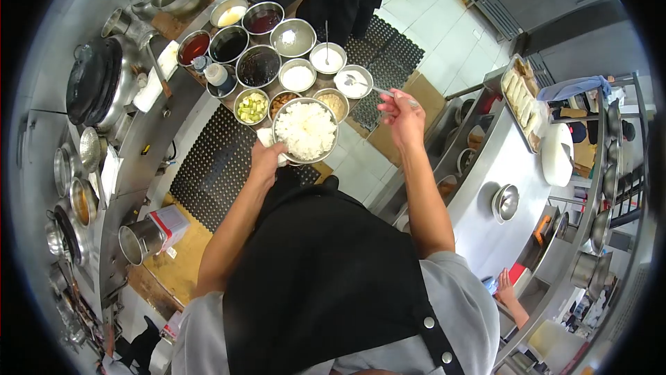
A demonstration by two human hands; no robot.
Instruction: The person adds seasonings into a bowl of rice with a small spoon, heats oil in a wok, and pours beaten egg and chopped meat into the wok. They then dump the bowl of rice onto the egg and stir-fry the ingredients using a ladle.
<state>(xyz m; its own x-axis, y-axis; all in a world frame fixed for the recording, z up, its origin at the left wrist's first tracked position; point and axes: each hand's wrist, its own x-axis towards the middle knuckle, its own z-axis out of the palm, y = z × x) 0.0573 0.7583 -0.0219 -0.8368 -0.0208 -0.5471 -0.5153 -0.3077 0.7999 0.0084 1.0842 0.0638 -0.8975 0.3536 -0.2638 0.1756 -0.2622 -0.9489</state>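
My left hand (pixel 266 163) grips the near left rim of a metal bowl (pixel 310 162) heaped with white rice (pixel 304 129), with a folded white cloth (pixel 264 137) under the fingers. To the right, my right hand (pixel 402 115) is closed on the handle of a metal spoon (pixel 375 89). The spoon's head is over a small bowl of white powder (pixel 356 74) and seems to carry some of it. Just beyond the rice stand bowls of chopped green vegetable (pixel 252 106), brown pieces (pixel 283 103) and pale chopped bits (pixel 333 102).
Several more bowls of dark sauce (pixel 259 64), red sauce (pixel 195 47) and white powder (pixel 297 75) crowd the station. A squeeze bottle (pixel 218 77) stands among them. A wok station (pixel 104 83) lies left, a steel counter (pixel 479 201) right. A person in a black apron (pixel 336 0) stands opposite.
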